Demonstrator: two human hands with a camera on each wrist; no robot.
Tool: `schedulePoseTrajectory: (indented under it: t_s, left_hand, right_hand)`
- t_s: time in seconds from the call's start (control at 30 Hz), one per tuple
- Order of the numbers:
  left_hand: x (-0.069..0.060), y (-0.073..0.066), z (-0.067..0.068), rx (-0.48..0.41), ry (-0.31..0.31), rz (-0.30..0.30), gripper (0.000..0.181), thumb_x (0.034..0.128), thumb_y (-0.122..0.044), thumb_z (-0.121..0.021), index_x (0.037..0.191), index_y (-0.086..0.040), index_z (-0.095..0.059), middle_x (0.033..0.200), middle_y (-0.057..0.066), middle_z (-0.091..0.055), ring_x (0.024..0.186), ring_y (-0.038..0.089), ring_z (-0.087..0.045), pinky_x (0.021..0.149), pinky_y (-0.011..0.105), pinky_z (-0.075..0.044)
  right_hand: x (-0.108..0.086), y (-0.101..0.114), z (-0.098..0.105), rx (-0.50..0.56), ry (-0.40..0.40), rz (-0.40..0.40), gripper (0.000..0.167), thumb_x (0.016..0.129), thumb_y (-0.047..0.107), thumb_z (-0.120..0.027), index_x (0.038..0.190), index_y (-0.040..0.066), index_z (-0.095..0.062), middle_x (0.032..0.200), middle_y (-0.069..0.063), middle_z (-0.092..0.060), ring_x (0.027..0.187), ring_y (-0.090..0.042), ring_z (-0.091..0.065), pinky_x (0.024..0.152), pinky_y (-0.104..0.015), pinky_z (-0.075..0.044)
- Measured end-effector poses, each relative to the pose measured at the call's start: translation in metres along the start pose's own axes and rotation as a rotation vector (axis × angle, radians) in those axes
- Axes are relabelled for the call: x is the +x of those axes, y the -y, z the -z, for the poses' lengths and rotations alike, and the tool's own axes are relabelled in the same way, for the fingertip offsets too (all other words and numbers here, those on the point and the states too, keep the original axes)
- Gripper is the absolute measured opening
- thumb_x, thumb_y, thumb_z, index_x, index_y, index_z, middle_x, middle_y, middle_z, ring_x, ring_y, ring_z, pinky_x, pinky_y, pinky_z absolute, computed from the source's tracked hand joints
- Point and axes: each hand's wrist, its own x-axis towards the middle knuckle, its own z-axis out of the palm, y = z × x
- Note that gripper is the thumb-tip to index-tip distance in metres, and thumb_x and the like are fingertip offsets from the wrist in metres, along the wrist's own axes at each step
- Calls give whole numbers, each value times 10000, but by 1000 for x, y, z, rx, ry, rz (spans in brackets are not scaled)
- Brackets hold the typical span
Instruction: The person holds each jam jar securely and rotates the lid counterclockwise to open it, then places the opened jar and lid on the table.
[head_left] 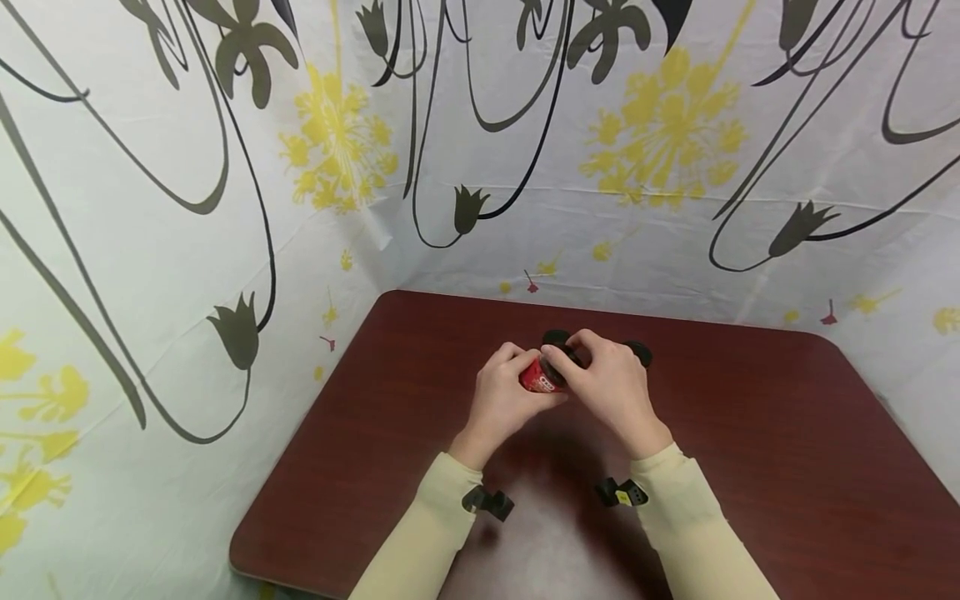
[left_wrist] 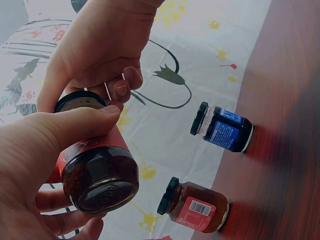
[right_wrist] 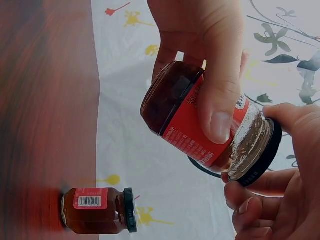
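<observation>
A glass jar with a red label (head_left: pixel 538 379) and dark contents is held up above the table, tilted. My left hand (head_left: pixel 501 398) grips the jar's body, its thumb lying across the label in the left wrist view. At the jar's other end, my right hand (head_left: pixel 611 385) holds the black lid (right_wrist: pixel 262 155) between thumb and curled fingers. The lid sits on the jar's mouth; whether it is loose I cannot tell. In the right wrist view, oily residue coats the glass just below the lid.
Behind the hands, a jar with a blue label (left_wrist: pixel 227 129) and a brown jar with a pink-red label (left_wrist: pixel 195 207) stand upright on the dark red table (head_left: pixel 420 375). Patterned cloth (head_left: pixel 487 158) hangs along the table's back and left side.
</observation>
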Motion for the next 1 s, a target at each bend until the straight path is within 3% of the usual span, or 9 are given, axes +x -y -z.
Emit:
schedulePoseTrajectory:
  t_s: [1.0]
  left_hand:
    - [-1,0,1,5,12,18,535,708,-455,-912,1132,-176,-742,961,-55,-530,827,76,-527,684,210,-502]
  right_hand:
    - [0,1,7,92,107,11,527,911,675,-581,1119,203,-687,807,56,-657,673,-125,-582,579,-353,-472]
